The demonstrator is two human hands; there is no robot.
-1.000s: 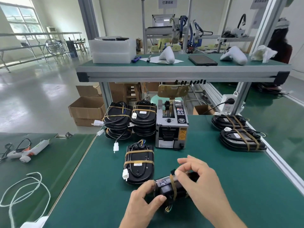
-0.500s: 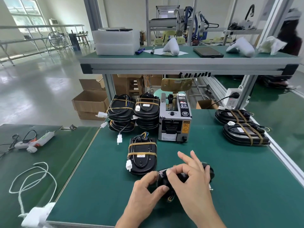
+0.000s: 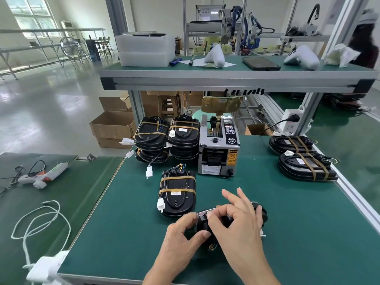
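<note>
A black plastic part (image 3: pixel 259 213) lies on the green bench mat (image 3: pixel 127 239) near the front, mostly hidden by my hands. My left hand (image 3: pixel 183 237) grips its left end with thumb and curled fingers. My right hand (image 3: pixel 238 223) lies over it, thumb and forefinger pinching at its top near a shiny strip, the other fingers spread upward. Just behind sits a taped bundle of black parts (image 3: pixel 177 194) with a white connector. A grey tape dispenser (image 3: pixel 219 149) stands further back.
Stacks of taped black parts (image 3: pixel 167 138) stand at the back left and taped black parts (image 3: pixel 304 161) lie at the right. On the left bench lie a glue gun (image 3: pixel 44 174) and a white cord (image 3: pixel 41 219). An upper shelf (image 3: pixel 226 79) overhangs the back.
The camera has drawn closer and tilted. The part has come down onto the mat, and my right hand now covers more of it.
</note>
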